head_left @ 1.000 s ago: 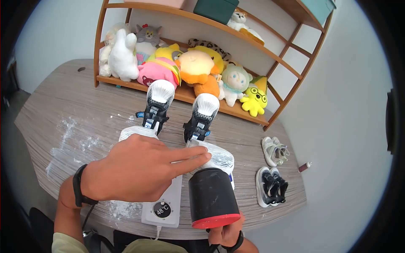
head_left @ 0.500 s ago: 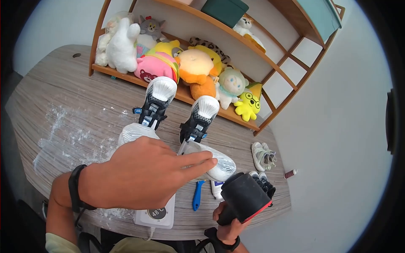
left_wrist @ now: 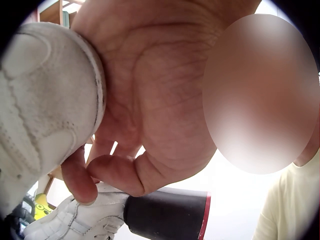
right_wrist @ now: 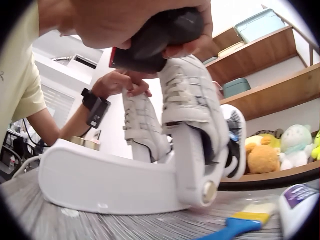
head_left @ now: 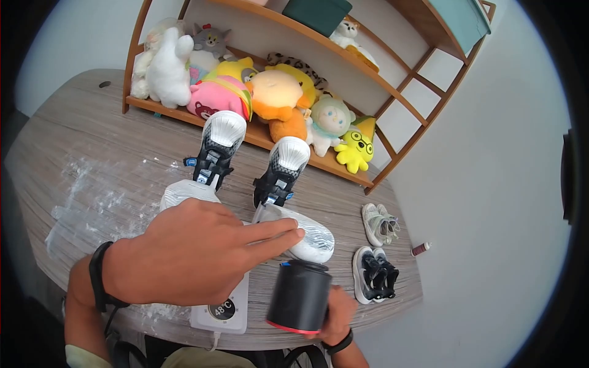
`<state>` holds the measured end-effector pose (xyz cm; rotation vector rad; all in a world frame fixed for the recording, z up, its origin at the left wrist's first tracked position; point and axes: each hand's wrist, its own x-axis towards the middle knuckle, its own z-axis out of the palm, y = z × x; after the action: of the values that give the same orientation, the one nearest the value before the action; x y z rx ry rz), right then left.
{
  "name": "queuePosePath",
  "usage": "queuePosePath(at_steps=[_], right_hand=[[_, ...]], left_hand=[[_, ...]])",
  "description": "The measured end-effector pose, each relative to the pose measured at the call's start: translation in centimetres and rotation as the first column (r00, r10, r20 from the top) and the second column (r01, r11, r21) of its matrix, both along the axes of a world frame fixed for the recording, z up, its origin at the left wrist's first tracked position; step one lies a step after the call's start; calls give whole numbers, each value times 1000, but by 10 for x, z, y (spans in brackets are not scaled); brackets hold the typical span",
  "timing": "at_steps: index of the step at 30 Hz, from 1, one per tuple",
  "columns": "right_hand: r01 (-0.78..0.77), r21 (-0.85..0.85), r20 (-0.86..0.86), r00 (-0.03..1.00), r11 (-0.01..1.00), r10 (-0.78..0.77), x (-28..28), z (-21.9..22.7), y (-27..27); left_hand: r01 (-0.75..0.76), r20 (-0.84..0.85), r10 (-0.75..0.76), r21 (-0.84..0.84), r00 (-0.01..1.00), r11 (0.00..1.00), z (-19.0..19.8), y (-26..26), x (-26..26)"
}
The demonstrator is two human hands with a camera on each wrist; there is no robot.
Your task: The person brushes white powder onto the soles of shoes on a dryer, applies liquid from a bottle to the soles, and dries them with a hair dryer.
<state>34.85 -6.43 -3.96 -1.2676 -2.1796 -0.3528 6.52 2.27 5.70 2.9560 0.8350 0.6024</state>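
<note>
Two white shoes sit soles up on a white device (right_wrist: 110, 175) with a 48°C display. My left hand (head_left: 184, 254) lies across in the head view, two fingers extended to the sole of the right-hand shoe (head_left: 314, 239); its palm is beside a white shoe (left_wrist: 45, 95) in the left wrist view. By the toe of the right-hand shoe, my right hand (head_left: 337, 316) grips a black cylindrical dryer (head_left: 299, 297) with a red rim. The right wrist view shows the dryer (right_wrist: 145, 50) at that toe, the hand (right_wrist: 120, 22) round its handle.
Behind stand two black-and-white shoes (head_left: 219, 147), (head_left: 282, 172), then a shelf (head_left: 261, 136) of plush toys. More shoes (head_left: 377, 224), (head_left: 374, 276) are at the right. A blue brush (right_wrist: 237, 225) and white bottle (right_wrist: 300, 207) lie low. White powder marks the table (head_left: 92, 141).
The dryer has swung from the right back leftwards and more upright, now covering the brush and bottle in the head view. My left hand's two fingers remain at the same sole.
</note>
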Motion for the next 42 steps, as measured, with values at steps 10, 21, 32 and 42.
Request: queuePosePath(at_steps=[10, 21, 32, 42], right_hand=[[-231, 147, 166, 964, 962, 206, 21, 22, 30], [-243, 189, 177, 961, 952, 210, 8, 22, 33], [-279, 200, 64, 960, 939, 272, 32, 16, 34], [-408, 178, -338, 829, 896, 445, -2, 6, 31]], left_hand=[[-20, -4, 20, -17, 1000, 1000, -1, 0, 1], [-3, 15, 3, -16, 1000, 1000, 4, -1, 5], [-35, 25, 35, -2, 999, 999, 12, -5, 17], [-16, -21, 17, 11, 1000, 1000, 11, -3, 25]])
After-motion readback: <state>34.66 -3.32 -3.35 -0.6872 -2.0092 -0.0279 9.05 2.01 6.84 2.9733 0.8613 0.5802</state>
